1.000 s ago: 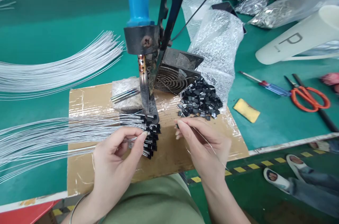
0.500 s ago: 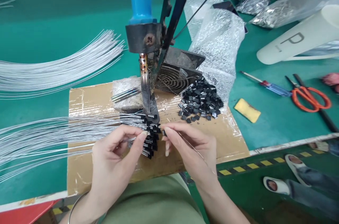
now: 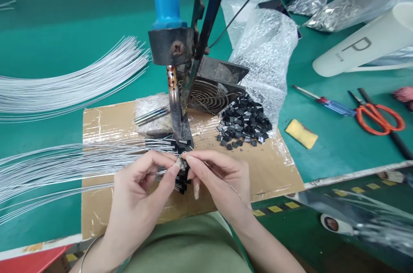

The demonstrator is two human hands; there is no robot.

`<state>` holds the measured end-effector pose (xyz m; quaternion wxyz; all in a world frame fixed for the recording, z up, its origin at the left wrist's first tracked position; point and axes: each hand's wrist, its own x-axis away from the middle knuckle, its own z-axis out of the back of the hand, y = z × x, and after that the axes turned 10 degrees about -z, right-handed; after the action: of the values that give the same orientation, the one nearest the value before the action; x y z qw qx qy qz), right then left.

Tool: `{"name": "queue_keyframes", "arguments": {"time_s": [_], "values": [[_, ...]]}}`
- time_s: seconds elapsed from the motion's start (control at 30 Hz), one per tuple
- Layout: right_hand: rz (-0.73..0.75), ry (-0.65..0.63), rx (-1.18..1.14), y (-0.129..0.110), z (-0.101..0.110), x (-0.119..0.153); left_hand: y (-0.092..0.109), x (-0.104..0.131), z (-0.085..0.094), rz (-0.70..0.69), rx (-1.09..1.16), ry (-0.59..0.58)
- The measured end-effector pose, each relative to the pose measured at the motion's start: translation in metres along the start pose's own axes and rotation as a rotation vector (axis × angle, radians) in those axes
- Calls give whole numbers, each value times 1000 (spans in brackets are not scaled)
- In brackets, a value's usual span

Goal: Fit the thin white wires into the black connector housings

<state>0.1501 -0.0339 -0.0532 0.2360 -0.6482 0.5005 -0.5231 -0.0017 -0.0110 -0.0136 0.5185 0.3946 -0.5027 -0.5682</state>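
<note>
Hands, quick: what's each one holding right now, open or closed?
Left hand: closed in a pinch; what it holds can't be told.
Right hand: closed, holding a thin wire.

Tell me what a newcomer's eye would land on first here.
Probably the blue-handled soldering iron, held tip-down by a black clamp at upper centre. Just below its tip, the left hand and right hand have their fingers close together over the black-ended wires that sweep in from the left. The scissors, orange-handled, stand out at far right.
</note>
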Motion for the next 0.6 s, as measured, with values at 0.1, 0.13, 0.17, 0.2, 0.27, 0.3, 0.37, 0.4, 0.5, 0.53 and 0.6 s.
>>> {"name": "queue_keyframes", "arguments": {"time_s": [0.1, 0.13, 0.17, 0.2, 0.27, 0.3, 0.37, 0.4, 0.5, 0.53, 0.6], "values": [[-3, 6, 8, 2, -1, 0, 1, 0, 0, 7, 10, 3], [-4, 8, 17, 2, -1, 0, 1, 0, 0, 12, 11, 8], [-5, 9, 26, 3, -1, 0, 1, 0, 0, 19, 12, 12], [-8, 6, 36, 3, -1, 0, 0, 0, 0, 26, 12, 15], [-9, 6, 46, 3, -1, 0, 0, 0, 0, 36, 8, 26], [-5, 8, 49, 4, -1, 0, 0, 0, -1, 37, 8, 25], [5, 10, 58, 4, -1, 0, 0, 0, -1, 31, 13, 22], [10, 10, 63, 4, -1, 1, 0, 0, -1, 28, 17, 21], [32, 12, 78, 4, -1, 1, -1, 0, -2, 36, 20, 34], [48, 19, 93, 4, -1, 1, -1, 0, -3, 43, 15, 43], [115, 51, 158, 4, 0, 1, -2, 0, -4, 52, 8, 61]]}}
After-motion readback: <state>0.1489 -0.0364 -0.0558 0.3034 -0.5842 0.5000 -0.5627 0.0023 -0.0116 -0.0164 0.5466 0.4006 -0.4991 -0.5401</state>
